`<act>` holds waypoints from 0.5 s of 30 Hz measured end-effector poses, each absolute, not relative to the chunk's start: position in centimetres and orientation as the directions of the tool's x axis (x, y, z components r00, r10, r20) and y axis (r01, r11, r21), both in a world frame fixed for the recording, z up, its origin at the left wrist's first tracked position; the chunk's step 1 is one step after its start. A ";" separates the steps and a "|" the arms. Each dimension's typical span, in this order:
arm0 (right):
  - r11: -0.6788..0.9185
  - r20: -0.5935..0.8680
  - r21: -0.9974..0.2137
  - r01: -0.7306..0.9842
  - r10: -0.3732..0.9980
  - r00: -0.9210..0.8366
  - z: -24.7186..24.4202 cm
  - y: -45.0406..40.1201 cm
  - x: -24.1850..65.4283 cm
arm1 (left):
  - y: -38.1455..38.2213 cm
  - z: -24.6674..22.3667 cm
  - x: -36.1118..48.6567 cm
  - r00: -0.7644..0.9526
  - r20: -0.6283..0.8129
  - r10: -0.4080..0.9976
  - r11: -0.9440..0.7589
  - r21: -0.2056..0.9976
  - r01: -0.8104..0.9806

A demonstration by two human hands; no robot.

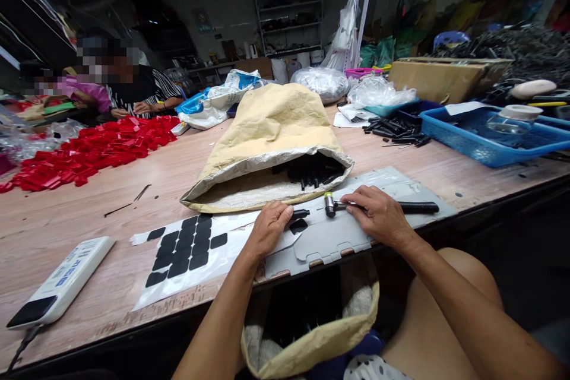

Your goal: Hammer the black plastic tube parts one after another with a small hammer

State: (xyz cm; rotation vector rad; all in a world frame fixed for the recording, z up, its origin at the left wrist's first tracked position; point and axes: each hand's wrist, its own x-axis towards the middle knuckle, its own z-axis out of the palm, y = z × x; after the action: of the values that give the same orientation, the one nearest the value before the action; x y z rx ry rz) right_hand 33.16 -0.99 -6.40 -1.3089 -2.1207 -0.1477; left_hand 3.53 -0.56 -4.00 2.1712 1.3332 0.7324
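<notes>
My left hand [272, 227] is closed around a small black part [301, 214], whose end sticks out to the right over the grey board [329, 243]. In my right hand [376, 214] is a small hammer [330, 205], gripped near its head; its black handle passes under the hand to the right. The hammer head lies just right of the black part. A black sticker [298, 226] is beside my left hand. To the left lies a white sheet with black square stickers [180, 249]. Behind both hands an open tan sack [276, 124] shows black parts inside.
Red parts [98, 148] are heaped at the left, near a seated person [142, 92]. A white device [62, 282] with a cable sits front left. A blue basket [490, 136] and loose black parts [396, 130] are at the right. Another open sack [312, 344] hangs below the table edge.
</notes>
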 end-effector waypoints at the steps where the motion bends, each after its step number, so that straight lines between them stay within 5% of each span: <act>1: 0.499 0.567 -0.226 0.837 0.766 -0.303 -6.4 -1.0 33.2 | -0.6 -4.0 3.5 0.381 0.189 0.905 -0.408 0.641 0.650; 11: 0.500 0.556 -0.255 0.828 0.776 -0.298 -6.2 -1.0 33.2 | -3.5 -0.7 4.2 0.408 0.169 0.897 -0.413 0.648 0.640; 15: 0.491 0.555 -0.245 0.836 0.778 -0.295 -6.3 -0.9 33.2 | -9.3 1.3 4.9 0.523 -0.008 0.853 -0.347 0.739 0.577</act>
State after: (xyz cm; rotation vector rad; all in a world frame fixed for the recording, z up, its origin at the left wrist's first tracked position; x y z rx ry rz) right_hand 33.17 -0.94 -6.28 -1.3219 -2.1146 -0.1202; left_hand 4.89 -9.31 1.33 2.0614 1.1590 0.5019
